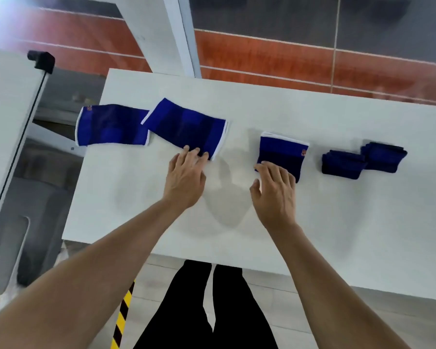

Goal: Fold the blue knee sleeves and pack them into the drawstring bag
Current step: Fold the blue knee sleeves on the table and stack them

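Two unfolded blue knee sleeves with white edges lie on the white table (312, 222). One sleeve (111, 128) hangs over the table's left edge. The other unfolded sleeve (186, 127) overlaps it. My left hand (186, 177) rests its fingertips on this second sleeve's near corner. A folded blue sleeve (282, 152) lies at centre right, and the fingers of my right hand (275, 192) touch its near edge. Two dark folded bundles (342, 163) (384, 157) lie further right; whether they are sleeves or the bag I cannot tell. No drawstring bag is recognisable.
A black clamp on a thin pole (42, 61) stands off the table's left side beside a white panel (5, 122). A yellow-black striped floor tape (122, 321) runs near my legs. A grey chair (8, 253) sits at the lower left.
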